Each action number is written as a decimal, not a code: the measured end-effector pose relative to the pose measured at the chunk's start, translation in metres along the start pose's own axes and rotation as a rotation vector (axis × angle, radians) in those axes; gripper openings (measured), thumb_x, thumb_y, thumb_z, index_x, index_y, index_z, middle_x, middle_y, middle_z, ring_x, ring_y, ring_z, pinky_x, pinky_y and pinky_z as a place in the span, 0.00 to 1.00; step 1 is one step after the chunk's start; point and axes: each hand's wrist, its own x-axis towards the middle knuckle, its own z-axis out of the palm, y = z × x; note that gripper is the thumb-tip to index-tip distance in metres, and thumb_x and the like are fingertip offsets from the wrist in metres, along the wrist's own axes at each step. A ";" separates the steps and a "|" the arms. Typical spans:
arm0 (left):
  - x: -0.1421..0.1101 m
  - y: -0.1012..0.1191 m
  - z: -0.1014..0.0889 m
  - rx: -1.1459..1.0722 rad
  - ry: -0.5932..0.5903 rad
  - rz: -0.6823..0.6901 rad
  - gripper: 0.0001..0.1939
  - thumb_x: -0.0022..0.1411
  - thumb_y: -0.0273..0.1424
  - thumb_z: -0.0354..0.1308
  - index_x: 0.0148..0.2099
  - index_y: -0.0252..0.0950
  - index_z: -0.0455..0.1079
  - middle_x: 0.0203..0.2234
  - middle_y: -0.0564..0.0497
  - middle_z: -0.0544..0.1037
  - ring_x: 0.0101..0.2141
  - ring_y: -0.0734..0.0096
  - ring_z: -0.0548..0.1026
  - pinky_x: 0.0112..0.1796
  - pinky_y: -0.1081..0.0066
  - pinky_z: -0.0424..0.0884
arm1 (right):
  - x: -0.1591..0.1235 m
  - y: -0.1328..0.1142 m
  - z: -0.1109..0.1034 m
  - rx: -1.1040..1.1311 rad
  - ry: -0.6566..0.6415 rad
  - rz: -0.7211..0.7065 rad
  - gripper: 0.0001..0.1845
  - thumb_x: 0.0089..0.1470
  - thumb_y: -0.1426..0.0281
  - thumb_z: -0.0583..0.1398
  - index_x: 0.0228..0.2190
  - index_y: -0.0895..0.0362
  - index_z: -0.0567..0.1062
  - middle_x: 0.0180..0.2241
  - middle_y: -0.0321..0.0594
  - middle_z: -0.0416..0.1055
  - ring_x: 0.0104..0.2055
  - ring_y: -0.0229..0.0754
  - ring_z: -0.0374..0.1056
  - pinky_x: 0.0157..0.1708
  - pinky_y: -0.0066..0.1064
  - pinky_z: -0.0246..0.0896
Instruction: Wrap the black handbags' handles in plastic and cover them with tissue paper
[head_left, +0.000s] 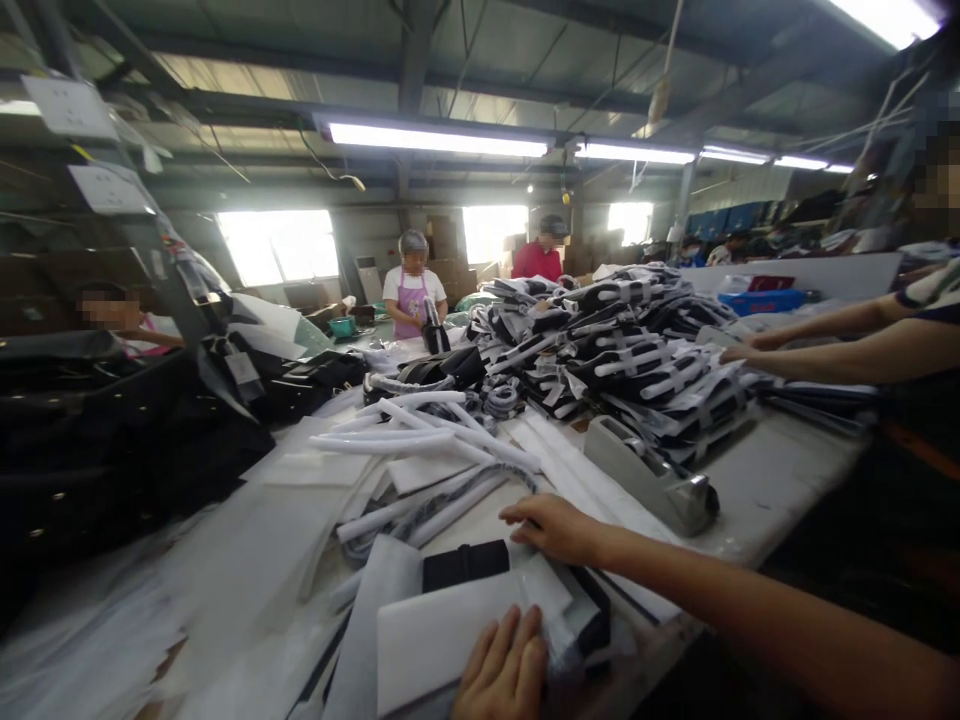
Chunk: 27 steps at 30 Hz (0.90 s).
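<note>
The fingers [504,640] of your left hand [504,672] lie outstretched on a white sheet [431,632], gripping nothing. Black fabric [465,565] shows at its far edge, just left of your right hand [561,530], whose fingers curl loosely; whether they hold anything cannot be told.

Both of the person's 2 hands are in view. The right arm [720,598] reaches in from the lower right, bare along the forearm, and its hand [559,528] points leftward — back uppermost, fingers loosely bent. The left hand [504,662] lies lower and nearer, its back up and its fingers stretched forward, close together — the wrist is out of frame.
</note>
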 end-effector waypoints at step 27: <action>-0.025 -0.071 -0.082 0.270 -0.270 0.200 0.26 0.63 0.20 0.45 0.62 0.32 0.65 0.56 0.50 0.76 0.55 0.69 0.74 0.55 0.69 0.72 | -0.099 0.040 0.057 -0.584 0.404 -0.504 0.39 0.51 0.86 0.53 0.62 0.51 0.64 0.60 0.41 0.69 0.64 0.48 0.62 0.67 0.52 0.46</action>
